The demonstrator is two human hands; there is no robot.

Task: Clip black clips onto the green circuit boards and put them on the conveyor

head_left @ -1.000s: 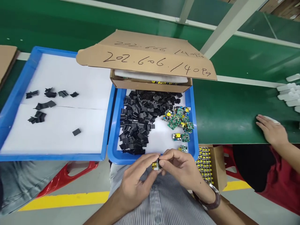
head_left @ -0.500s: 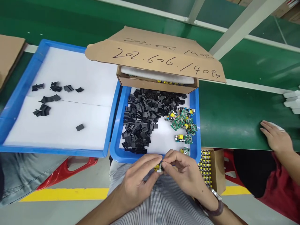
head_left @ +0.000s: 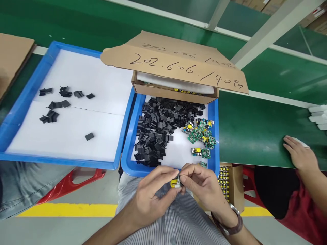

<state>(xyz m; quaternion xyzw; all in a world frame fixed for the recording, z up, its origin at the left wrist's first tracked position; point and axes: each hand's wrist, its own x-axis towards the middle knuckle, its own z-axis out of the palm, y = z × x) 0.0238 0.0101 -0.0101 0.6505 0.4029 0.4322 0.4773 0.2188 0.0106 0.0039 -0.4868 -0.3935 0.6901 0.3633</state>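
Note:
My left hand (head_left: 149, 194) and my right hand (head_left: 201, 185) meet over my lap, both pinched on one small circuit board with a yellow part (head_left: 175, 183). Just beyond them lies a blue tray (head_left: 127, 163) lined in white, holding a heap of small black pieces (head_left: 157, 127) on its left and several green circuit boards (head_left: 200, 134) on its right. A watch sits on my right wrist.
A larger blue tray (head_left: 15, 115) at the left holds several scattered black pieces (head_left: 60, 102). An open cardboard box (head_left: 173, 68) with handwriting stands behind the small tray. Another person's hand (head_left: 298, 154) rests on the green conveyor belt (head_left: 255, 119). A carton of yellow parts (head_left: 224, 180) stands under the belt.
My hands have stayed together on the small board, turning it slightly. The view has shifted a little to the left and up.

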